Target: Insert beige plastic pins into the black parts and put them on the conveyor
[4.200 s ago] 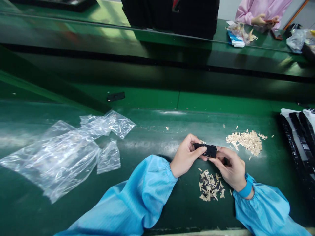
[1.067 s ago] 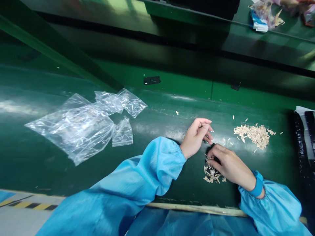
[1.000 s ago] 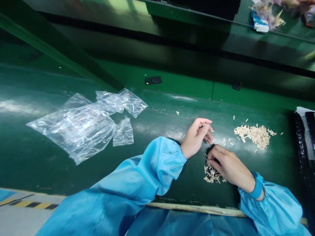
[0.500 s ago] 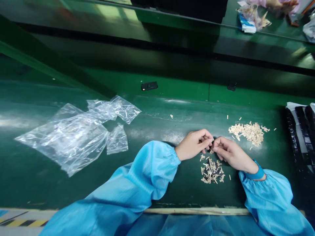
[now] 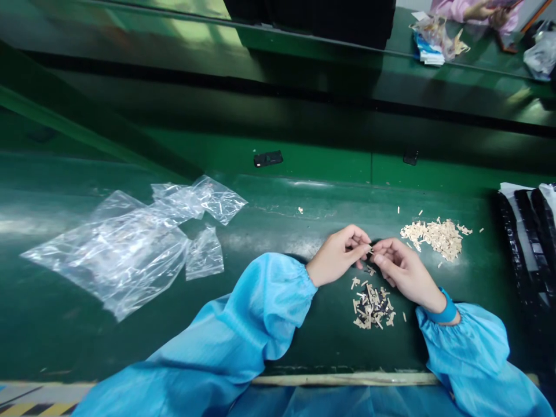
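My left hand [image 5: 343,253] and my right hand [image 5: 402,269] meet fingertip to fingertip above the green table. Between thumb and forefinger, my left hand pinches a small pale strip [image 5: 370,251]. The right fingertips are closed against the same spot; whether they grip the strip too or a separate piece is too small to tell. Just below the hands lies a loose pile of small pale and black pieces [image 5: 372,306]. Beyond my right hand, a larger heap of pale beige pieces [image 5: 436,238] is spread out.
Clear plastic bags [image 5: 134,249] lie at the left. Two small black parts, one left [image 5: 268,158] and one right [image 5: 410,157], rest at the back. Black-and-white wrapped packs [image 5: 523,243] stand at the right edge. Across the divider, another person's hands [image 5: 482,11] show.
The view has shifted slightly. My fingertips stay together, and the pale strip between them now shows at a different angle. The piles look much the same.
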{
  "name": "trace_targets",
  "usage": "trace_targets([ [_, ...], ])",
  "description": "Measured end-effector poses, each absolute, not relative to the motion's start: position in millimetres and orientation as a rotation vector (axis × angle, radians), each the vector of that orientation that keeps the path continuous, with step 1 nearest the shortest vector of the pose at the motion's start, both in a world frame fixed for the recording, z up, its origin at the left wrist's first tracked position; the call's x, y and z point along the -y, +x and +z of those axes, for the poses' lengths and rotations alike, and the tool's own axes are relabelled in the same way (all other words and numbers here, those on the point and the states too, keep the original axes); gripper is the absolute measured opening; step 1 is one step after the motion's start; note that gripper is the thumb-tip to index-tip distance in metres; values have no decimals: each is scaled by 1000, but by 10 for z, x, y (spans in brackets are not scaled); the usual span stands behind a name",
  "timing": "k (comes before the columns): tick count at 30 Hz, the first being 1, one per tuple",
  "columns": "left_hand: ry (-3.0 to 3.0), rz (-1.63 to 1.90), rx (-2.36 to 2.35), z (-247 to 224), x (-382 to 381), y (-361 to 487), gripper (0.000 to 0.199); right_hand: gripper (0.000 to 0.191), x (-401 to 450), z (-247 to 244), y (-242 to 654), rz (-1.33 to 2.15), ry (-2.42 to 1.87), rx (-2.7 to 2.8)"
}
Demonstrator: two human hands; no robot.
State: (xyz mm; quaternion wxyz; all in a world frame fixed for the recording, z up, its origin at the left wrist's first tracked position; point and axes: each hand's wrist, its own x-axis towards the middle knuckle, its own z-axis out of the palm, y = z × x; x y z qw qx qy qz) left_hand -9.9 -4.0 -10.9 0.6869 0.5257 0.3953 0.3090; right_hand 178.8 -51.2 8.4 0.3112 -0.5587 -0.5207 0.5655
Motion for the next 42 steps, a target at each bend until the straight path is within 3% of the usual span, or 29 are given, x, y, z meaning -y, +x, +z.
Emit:
trace_targets([
  [8, 1199, 728, -857, -95, 94, -69, 10, 22, 567, 15, 1684, 1250, -1496, 1343],
  [42, 2151, 874, -981, -297, 174, -161, 21, 27, 563, 29, 1703, 1240, -1591, 1371],
])
